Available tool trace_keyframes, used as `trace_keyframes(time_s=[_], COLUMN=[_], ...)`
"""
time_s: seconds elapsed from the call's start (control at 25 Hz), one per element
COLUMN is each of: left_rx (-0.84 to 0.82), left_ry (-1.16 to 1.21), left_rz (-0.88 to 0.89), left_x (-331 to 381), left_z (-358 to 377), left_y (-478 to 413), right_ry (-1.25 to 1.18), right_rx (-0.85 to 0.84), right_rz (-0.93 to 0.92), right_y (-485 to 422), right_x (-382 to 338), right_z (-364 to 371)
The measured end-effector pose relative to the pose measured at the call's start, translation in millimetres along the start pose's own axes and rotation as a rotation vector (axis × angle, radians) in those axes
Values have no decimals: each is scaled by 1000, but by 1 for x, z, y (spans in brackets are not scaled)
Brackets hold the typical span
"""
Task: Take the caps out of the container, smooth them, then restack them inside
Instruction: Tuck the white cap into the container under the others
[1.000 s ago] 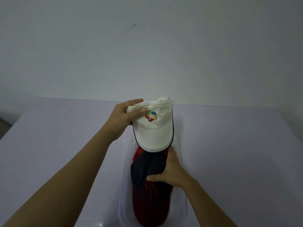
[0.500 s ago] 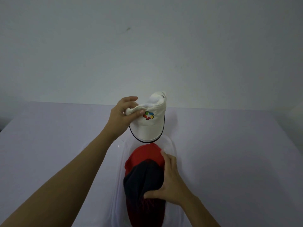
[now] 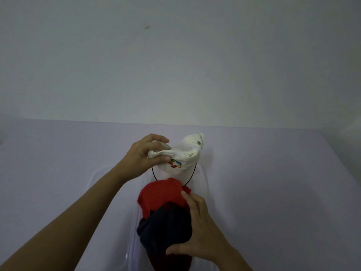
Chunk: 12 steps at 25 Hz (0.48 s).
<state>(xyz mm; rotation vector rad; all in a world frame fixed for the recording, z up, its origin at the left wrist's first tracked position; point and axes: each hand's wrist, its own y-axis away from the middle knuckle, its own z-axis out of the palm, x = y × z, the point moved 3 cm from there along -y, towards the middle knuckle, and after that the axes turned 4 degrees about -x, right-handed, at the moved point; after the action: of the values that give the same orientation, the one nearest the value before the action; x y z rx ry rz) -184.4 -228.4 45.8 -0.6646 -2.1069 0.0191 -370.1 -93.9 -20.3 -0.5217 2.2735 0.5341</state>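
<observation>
My left hand (image 3: 145,156) pinches the crumpled crown of a white cap (image 3: 185,155) with a colourful logo and a dark-edged brim, holding it up over the far end of a clear plastic container (image 3: 203,178). Inside the container lie a red cap (image 3: 162,194) and, on top of it, a dark navy cap (image 3: 166,227). My right hand (image 3: 199,233) lies flat against the right side of those two caps, fingers on the red one, thumb across the navy one. The near end of the container is cut off by the frame.
The container sits on a pale lilac table (image 3: 273,182) that runs to a plain white wall (image 3: 175,65). The table's far edge lies just beyond the white cap.
My left hand has lifted the white cap off the pile and carried it further away, tilting its brim down. The red cap's front now shows. My right hand stayed on the caps in the container.
</observation>
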Motion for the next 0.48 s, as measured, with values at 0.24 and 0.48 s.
trace_keyframes(time_s=[0.24,0.48], left_rx=[-195,-350], left_ry=[2,162], left_rz=[-76,-272], left_x=[-14,-25], left_z=[16,21], left_y=[18,23], right_ry=[-1,15], right_rx=[32,70], right_rz=[-29,-44], right_y=[7,13], right_x=[-7,-4], right_z=[6,8])
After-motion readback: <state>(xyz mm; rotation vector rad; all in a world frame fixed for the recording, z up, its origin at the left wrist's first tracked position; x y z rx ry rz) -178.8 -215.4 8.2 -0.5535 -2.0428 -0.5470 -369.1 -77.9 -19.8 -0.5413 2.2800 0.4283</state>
